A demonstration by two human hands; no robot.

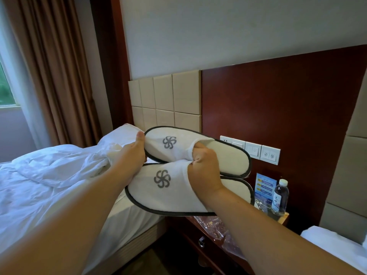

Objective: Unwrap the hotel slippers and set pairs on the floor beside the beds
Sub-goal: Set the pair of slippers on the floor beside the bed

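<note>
Slippers (178,153), a white pair with dark grey trim and a grey pinwheel mark on each upper, are up in the air in both your hands. They lie side by side, touching along their edges, with the toes toward your left. They hang above the bedside table (283,217), between the bed (39,185) on your left and the corner of a second bed (327,241) on your right. Your left hand (130,157) grasps the toe ends, with the thumb laid on top of the farther slipper. Your right hand (204,167) has its fingers curled into the openings, pinching the rims of both uppers together. On the table lies crumpled clear plastic wrap (213,225). A water bottle (281,195) stands upright there, with a blue card (265,185) just beside it. Wall switches (255,150) sit on the dark red panel behind.
</note>
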